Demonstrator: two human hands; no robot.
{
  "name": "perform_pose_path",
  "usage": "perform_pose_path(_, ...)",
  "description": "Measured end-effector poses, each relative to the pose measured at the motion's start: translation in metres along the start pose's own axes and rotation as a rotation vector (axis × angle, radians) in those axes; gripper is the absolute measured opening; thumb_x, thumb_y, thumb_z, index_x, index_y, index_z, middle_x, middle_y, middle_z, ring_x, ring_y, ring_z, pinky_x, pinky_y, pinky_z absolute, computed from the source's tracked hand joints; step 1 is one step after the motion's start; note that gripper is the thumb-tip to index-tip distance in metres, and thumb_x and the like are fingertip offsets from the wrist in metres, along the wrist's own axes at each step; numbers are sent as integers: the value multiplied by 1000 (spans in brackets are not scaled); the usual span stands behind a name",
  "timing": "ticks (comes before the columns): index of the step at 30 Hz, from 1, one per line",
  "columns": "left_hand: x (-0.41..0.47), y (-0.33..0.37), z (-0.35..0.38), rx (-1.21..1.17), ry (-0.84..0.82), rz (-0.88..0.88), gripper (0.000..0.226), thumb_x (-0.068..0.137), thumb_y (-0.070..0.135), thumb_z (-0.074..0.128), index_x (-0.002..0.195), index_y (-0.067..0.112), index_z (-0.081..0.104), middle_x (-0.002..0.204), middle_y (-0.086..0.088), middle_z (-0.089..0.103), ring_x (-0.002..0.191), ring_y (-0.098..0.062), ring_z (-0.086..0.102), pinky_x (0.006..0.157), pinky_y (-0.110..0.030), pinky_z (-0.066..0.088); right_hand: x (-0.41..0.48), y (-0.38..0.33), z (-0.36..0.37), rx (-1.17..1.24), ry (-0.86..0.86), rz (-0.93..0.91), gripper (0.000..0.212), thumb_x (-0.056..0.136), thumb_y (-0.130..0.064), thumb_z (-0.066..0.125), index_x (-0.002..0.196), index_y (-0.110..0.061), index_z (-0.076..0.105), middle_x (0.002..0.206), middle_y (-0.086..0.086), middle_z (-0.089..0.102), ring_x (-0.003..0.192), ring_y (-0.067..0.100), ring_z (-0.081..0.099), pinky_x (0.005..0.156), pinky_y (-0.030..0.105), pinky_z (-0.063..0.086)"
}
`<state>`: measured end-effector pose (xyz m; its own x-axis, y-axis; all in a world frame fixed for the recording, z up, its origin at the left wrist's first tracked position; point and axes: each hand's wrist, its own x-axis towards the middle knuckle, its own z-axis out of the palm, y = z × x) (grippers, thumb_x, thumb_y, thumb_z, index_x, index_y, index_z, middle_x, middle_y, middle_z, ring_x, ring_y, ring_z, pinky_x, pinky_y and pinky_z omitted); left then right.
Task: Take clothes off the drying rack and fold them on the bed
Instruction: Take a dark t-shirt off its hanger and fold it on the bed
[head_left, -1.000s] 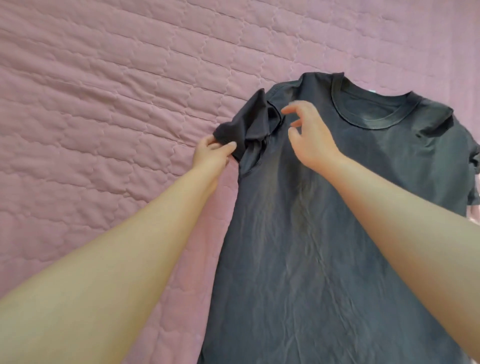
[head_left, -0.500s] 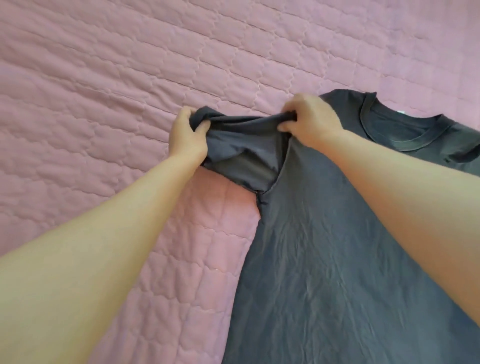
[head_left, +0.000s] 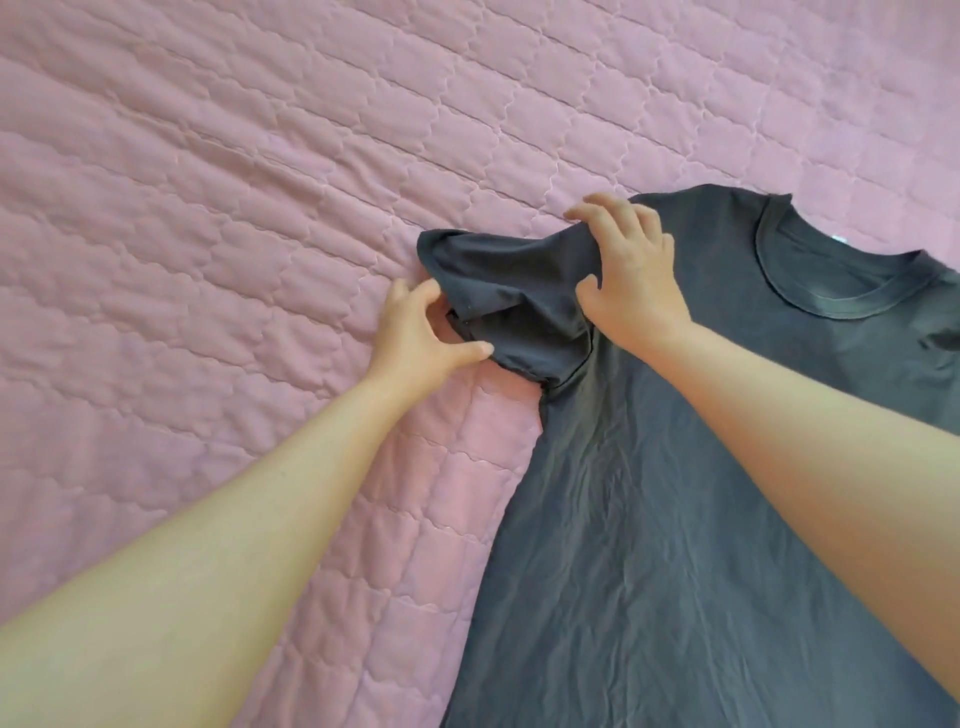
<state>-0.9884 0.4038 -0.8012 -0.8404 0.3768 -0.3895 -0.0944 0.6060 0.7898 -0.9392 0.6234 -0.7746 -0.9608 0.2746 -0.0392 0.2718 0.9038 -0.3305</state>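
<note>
A dark grey t-shirt (head_left: 675, 519) lies face up on the pink quilted bed (head_left: 208, 260), collar toward the far right. Its left sleeve (head_left: 498, 270) is spread out sideways and still rumpled. My left hand (head_left: 426, 332) pinches the sleeve's hem between thumb and curled fingers. At the shoulder seam, my right hand (head_left: 634, 275) presses the fabric down with spread, arched fingers, thumb resting on the sleeve. The shirt's right sleeve runs out of view at the right edge.
The pink quilt covers everything else in view, with wide bare stretches to the left of and beyond the shirt. No drying rack or other clothes are visible.
The bunched sleeve has been pulled out to the left and laid down on the quilt. My right hand has gone from gripping the shoulder to pressing on it; my left hand has shifted to the hem.
</note>
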Motion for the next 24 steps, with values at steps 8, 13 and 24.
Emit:
perform_pose_path(8,21,31,-7,-194,-129,138,73,79,13,70,144,27,40,118,-2,64,109,-13,61,100,-31,48,24,-21,-15,279,-152,-74,70,69,15,31,126,-20,53,124,-3,57,110,13,51,98,37,43)
perform_pose_path(13,25,33,-5,-49,-211,-22,35,79,13,75,109,13,58,99,0,65,97,-18,62,84,-32,51,44,-53,-26,114,-508,-295,98,63,20,29,140,-38,41,149,-2,28,134,18,32,94,28,37)
perform_pose_path(24,-24,9,-10,-1,-163,188,20,100,22,46,114,8,52,98,-1,62,94,-22,57,80,-33,43,40,-84,-9,-418,-499,-662,67,77,9,46,128,-33,52,153,-1,22,135,29,24,98,43,32)
